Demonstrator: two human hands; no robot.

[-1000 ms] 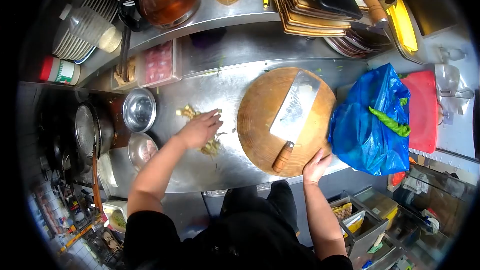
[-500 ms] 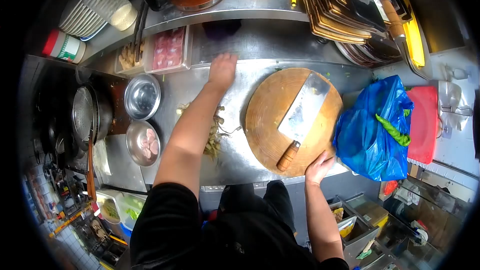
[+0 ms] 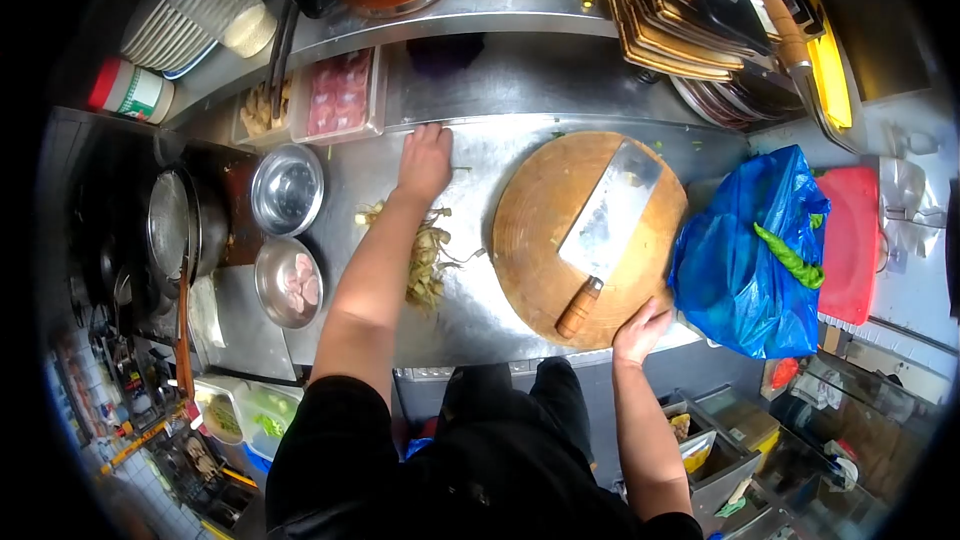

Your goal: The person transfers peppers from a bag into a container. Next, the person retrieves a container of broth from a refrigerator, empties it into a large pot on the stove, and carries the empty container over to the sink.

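My left hand [image 3: 426, 162] is on the steel counter near its back edge, fingers together and curled down; what lies under them is hidden. A small scrap shows beside it. Under that forearm lies a bunch of wilted, yellow-green stalks [image 3: 428, 265], partly covered. My right hand [image 3: 640, 333] grips the near right edge of the round wooden chopping board [image 3: 530, 230], its thumb and fingertips at the rim. Flat across the board lies a cleaver [image 3: 612, 215], its wooden handle toward me and its broad blade pointing away.
Left stand a steel bowl [image 3: 287, 190] and another bowl holding pale pink meat [image 3: 302, 283]. A plastic tub of red meat [image 3: 340, 95] sits behind. On the right are a blue plastic bag [image 3: 740, 260] with a green pepper [image 3: 788, 255] and a red board [image 3: 848, 240]. A shelf [image 3: 470, 15] overhangs the back.
My left hand has drawn back toward me and slightly left across the counter, off the back ledge. My right hand stays at the board's edge, and the cleaver has not moved.
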